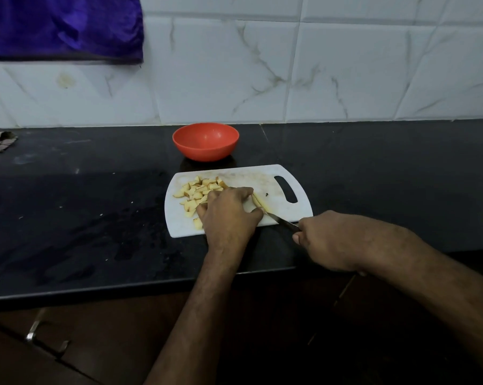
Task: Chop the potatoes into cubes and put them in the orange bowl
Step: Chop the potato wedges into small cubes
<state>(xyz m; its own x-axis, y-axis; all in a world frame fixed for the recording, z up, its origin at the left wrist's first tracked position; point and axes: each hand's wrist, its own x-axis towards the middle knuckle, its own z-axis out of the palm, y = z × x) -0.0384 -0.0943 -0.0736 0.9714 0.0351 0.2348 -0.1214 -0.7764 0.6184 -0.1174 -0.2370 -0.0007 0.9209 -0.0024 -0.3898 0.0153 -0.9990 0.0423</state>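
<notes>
On the white cutting board (pixel 268 176), left hand (pixel 229 211) fingers curl over potato strips (pixel 259 202) running near-to-far; right hand (pixel 325 240) fingers clamp the knife (pixel 280 221), tip pointing far-left.

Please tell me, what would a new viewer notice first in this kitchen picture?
Probably the orange bowl, bright on the dark counter behind the white cutting board. Next, the two hands on the board: the left hand holds a potato piece beside a pile of potato cubes, and the right hand grips a knife.
</notes>
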